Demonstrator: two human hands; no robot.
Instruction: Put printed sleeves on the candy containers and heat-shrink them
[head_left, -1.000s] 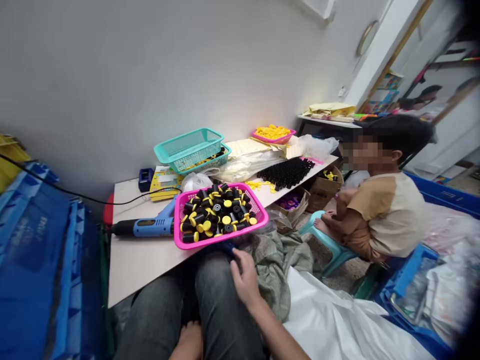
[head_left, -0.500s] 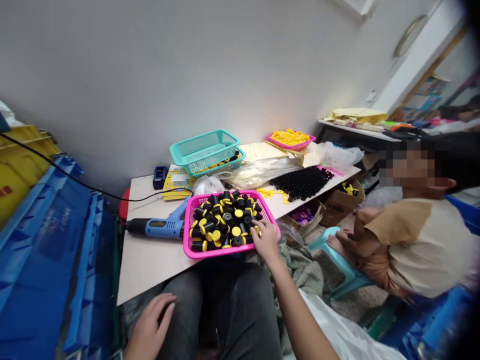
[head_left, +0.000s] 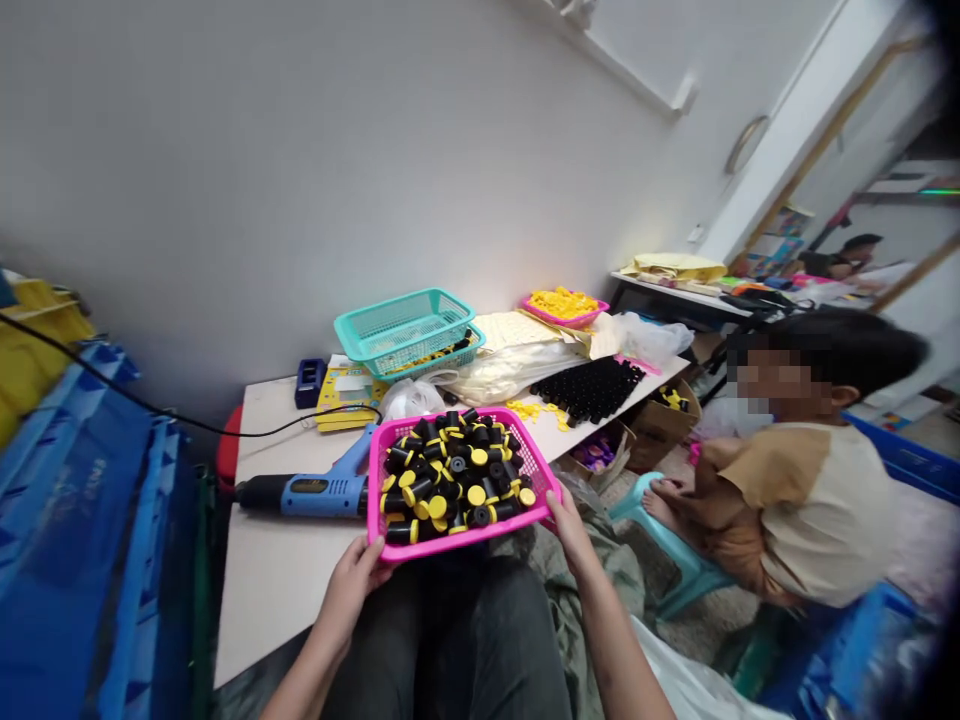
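Observation:
A pink basket [head_left: 536, 468] full of black cylinders with yellow caps [head_left: 450, 477] rests at the near edge of a low white table [head_left: 277, 570]. My left hand [head_left: 351, 588] grips its front left corner. My right hand [head_left: 568, 520] holds its right front corner, fingers curled under the rim. My knees in dark trousers are just below the basket.
A blue heat gun [head_left: 315, 492] with a black cord lies left of the basket. Behind are stacked teal baskets [head_left: 405, 328], plastic bags, rows of black tubes [head_left: 589, 385] and a pink tray of yellow caps [head_left: 562, 305]. A person [head_left: 795, 480] sits at right. Blue crates [head_left: 75, 540] stand left.
My left hand rose from my knee to the basket's left corner. My right hand shifted from among the cylinders to the basket's right corner. The view shifted slightly.

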